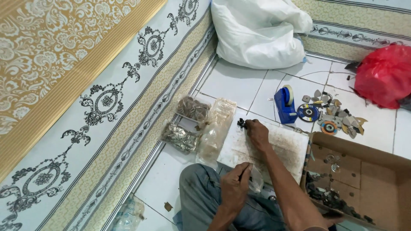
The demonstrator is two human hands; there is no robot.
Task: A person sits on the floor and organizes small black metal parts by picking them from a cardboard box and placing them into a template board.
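R hand [258,132]: your fingers pinch small black part [242,123] on white board [286,147]; keep it flat.
L hand [235,186]: fist clamped on thin tool, type unclear; hold steady.

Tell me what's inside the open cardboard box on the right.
The cardboard box holds small dark metal parts heaped along its near-left side and a few shiny pieces on the bare bottom. The person's right forearm covers the near-left corner; the right end is out of frame.

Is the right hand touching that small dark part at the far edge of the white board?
Touching. The head view shows the right hand's fingertips closed on the small dark part over the white board's far edge, with no gap between them.
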